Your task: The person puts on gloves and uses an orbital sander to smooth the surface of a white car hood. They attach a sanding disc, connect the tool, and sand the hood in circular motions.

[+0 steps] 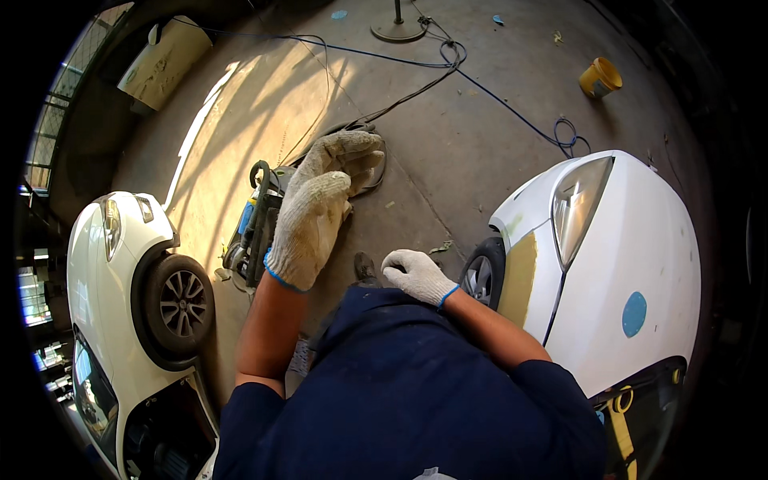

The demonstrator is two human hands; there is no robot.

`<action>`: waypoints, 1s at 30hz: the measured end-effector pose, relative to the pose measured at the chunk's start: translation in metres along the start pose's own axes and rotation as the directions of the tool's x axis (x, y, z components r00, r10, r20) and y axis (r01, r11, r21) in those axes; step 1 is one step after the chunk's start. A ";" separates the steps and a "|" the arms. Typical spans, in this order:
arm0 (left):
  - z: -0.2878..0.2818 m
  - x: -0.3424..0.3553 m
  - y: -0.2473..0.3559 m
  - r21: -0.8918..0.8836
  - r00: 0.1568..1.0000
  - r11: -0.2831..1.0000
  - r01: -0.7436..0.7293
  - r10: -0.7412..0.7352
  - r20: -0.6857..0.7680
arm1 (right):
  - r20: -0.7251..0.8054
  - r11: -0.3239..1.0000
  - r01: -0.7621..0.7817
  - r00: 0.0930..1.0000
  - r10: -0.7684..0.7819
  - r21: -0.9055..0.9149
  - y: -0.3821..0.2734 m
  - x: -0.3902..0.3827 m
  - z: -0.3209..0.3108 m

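My left hand (316, 204), in a knitted off-white work glove with a blue cuff edge, is raised in front of me. Its fingers bend loosely, with the thumb apart from them, and nothing shows in its grip. Behind and beside it stands a dark metal frame (260, 220) with a blue part and a curled black handle or hose; the glove hides some of it. My right hand (418, 276), gloved alike, rests close to the front of my dark blue shirt (400, 384). Its fingers curl inward, and whatever they may hold is hidden. A dark shoe (365, 268) shows beside it.
To the right is a white car (640, 232) with a tan patch (520, 276) above its wheel. Another white car (120, 264) stands left. Blue and black hoses (384, 56) cross the concrete floor near a round stand base (398, 30). Farther right sits a yellow bucket (598, 78).
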State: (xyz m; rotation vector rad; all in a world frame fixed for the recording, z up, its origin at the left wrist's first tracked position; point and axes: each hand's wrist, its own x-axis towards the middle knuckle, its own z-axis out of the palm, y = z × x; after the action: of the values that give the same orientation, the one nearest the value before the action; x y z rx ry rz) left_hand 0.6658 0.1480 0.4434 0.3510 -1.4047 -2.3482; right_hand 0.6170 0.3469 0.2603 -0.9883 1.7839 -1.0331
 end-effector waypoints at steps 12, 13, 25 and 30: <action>0.099 -0.039 0.092 0.189 0.681 0.928 -0.321 0.088 0.727 | -0.130 0.930 0.252 0.947 -0.294 -0.268 0.110 -0.032 0.030; 0.100 -0.038 0.092 0.180 0.667 0.932 -0.315 0.082 0.740 | -0.107 0.946 0.208 0.965 -0.240 -0.247 0.109 -0.031 0.029; 0.109 -0.036 0.095 0.170 0.603 0.948 -0.269 0.028 0.797 | 0.021 0.957 -0.038 0.999 0.046 -0.287 0.063 -0.023 0.012; 0.112 -0.038 0.103 0.165 0.609 0.950 -0.265 0.032 0.793 | 0.185 0.911 0.155 0.979 -0.089 -0.381 0.050 -0.017 0.007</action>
State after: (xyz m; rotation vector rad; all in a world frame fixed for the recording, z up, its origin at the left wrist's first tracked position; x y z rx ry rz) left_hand 0.6750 0.2096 0.5874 -0.8404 -2.0312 -2.2312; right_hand 0.6178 0.3778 0.2169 -1.4059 1.8469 -0.6497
